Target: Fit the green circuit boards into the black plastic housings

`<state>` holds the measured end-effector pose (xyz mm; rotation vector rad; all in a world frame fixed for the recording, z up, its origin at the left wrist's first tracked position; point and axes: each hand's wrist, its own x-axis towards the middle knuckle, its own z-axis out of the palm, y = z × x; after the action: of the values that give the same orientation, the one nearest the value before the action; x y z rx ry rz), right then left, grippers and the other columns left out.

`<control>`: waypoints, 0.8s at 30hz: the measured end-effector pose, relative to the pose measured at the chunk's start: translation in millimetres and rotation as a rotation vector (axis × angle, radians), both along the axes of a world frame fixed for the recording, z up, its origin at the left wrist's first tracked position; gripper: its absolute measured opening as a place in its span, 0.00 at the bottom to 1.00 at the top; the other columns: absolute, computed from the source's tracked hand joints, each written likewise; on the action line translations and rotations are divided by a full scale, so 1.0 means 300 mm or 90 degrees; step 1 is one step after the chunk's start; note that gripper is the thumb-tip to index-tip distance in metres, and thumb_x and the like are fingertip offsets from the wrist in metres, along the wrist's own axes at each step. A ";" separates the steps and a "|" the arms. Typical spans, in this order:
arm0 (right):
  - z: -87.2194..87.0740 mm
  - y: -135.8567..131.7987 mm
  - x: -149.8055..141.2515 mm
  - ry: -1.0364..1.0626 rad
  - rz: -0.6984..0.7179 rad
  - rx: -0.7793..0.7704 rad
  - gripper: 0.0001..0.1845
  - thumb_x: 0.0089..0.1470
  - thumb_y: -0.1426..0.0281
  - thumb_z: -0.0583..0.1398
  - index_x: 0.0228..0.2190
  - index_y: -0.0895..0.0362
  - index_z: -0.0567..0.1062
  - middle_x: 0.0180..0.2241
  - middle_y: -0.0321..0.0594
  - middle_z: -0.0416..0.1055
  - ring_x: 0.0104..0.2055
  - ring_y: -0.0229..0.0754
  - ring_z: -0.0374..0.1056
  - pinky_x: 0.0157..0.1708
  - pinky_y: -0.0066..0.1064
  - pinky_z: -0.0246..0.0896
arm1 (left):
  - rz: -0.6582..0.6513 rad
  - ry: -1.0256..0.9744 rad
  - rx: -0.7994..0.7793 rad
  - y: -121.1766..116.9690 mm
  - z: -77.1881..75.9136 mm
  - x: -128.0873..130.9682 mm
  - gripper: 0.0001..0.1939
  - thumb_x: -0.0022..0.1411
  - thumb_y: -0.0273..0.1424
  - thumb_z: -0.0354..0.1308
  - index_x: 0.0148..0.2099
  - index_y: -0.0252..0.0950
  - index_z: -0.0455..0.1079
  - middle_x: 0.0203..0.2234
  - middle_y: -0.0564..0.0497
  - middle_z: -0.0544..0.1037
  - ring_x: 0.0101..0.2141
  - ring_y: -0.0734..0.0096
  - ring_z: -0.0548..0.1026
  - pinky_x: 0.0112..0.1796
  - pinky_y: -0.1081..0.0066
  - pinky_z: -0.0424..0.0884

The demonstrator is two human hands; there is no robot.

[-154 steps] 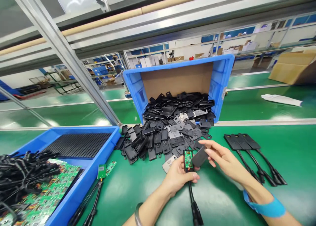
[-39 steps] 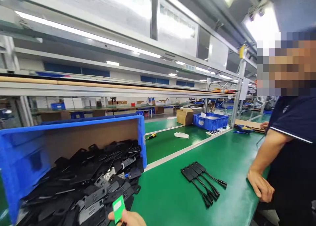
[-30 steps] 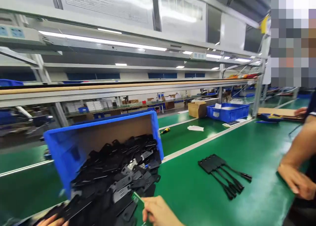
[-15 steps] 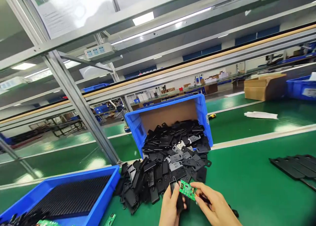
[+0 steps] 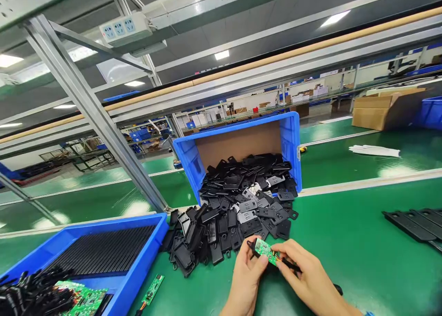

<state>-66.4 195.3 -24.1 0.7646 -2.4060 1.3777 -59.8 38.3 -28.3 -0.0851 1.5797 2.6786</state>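
Note:
Both my hands meet low in the middle over the green table. My left hand (image 5: 247,272) and my right hand (image 5: 305,274) pinch a small green circuit board (image 5: 265,251) between them; a black cable (image 5: 293,266) runs from the board under my right fingers. Under the board a black plastic piece (image 5: 251,244) pokes out by my left fingertips. Just beyond my hands lies a heap of black plastic housings (image 5: 235,215) spilling from a tipped blue crate (image 5: 292,141) lined with cardboard.
A blue bin (image 5: 145,251) at the left holds black trays, green boards and black cables. A loose green board (image 5: 152,289) lies by it. Finished black cabled units (image 5: 414,221) lie at the right. A slanted metal post (image 5: 93,113), white gloves (image 5: 375,150) and a cardboard box (image 5: 383,109) stand behind.
The view swung from a person standing at the right back down to the table. My hands now hold the green board together, slightly further up in view than half a second ago.

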 end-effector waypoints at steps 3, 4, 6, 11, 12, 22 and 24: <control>0.002 -0.003 0.005 -0.001 0.026 -0.006 0.13 0.61 0.68 0.53 0.47 0.51 0.70 0.37 0.38 0.67 0.35 0.36 0.67 0.34 0.24 0.65 | -0.046 0.000 0.024 0.002 0.001 0.004 0.28 0.47 0.37 0.70 0.50 0.37 0.66 0.42 0.45 0.74 0.40 0.66 0.73 0.42 0.69 0.68; 0.002 -0.004 0.005 -0.001 0.031 -0.010 0.13 0.61 0.68 0.53 0.47 0.51 0.70 0.36 0.38 0.67 0.36 0.36 0.67 0.35 0.24 0.65 | -0.065 0.000 0.037 0.002 0.001 0.006 0.28 0.48 0.37 0.70 0.51 0.37 0.66 0.42 0.44 0.74 0.41 0.66 0.73 0.42 0.69 0.69; 0.004 -0.004 0.002 0.003 0.045 -0.016 0.14 0.62 0.68 0.53 0.47 0.51 0.71 0.36 0.38 0.66 0.36 0.36 0.66 0.37 0.24 0.64 | -0.090 0.001 0.052 0.000 0.005 0.009 0.28 0.50 0.35 0.69 0.51 0.37 0.64 0.44 0.43 0.74 0.43 0.65 0.72 0.44 0.68 0.68; -0.007 -0.003 -0.006 0.007 0.091 0.007 0.16 0.62 0.71 0.51 0.49 0.49 0.70 0.36 0.38 0.66 0.38 0.36 0.66 0.40 0.24 0.64 | -0.120 -0.009 0.062 -0.013 0.015 0.017 0.24 0.53 0.30 0.67 0.51 0.36 0.64 0.45 0.43 0.73 0.44 0.66 0.71 0.46 0.67 0.67; -0.013 -0.003 -0.007 0.007 0.092 0.017 0.16 0.62 0.71 0.51 0.50 0.48 0.70 0.36 0.38 0.66 0.38 0.36 0.66 0.40 0.24 0.64 | -0.127 -0.011 0.064 -0.014 0.015 0.016 0.23 0.53 0.30 0.66 0.50 0.36 0.65 0.44 0.43 0.73 0.44 0.65 0.71 0.46 0.66 0.67; -0.063 -0.016 0.001 -0.008 0.072 0.042 0.16 0.60 0.70 0.53 0.49 0.51 0.67 0.36 0.38 0.64 0.32 0.36 0.67 0.33 0.25 0.66 | -0.040 -0.070 0.013 0.005 0.019 0.009 0.20 0.54 0.39 0.64 0.43 0.33 0.63 0.38 0.43 0.74 0.34 0.66 0.73 0.35 0.67 0.70; -0.059 -0.012 -0.004 -0.086 0.048 0.027 0.14 0.59 0.68 0.55 0.48 0.53 0.65 0.35 0.38 0.64 0.29 0.35 0.65 0.28 0.24 0.64 | -0.031 -0.069 0.013 0.004 0.025 0.008 0.22 0.53 0.40 0.65 0.43 0.32 0.62 0.35 0.44 0.75 0.33 0.66 0.73 0.35 0.66 0.70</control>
<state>-67.6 191.6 -41.7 0.8059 -2.5401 1.4549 -57.3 39.3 -20.8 -0.1848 1.5034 2.6059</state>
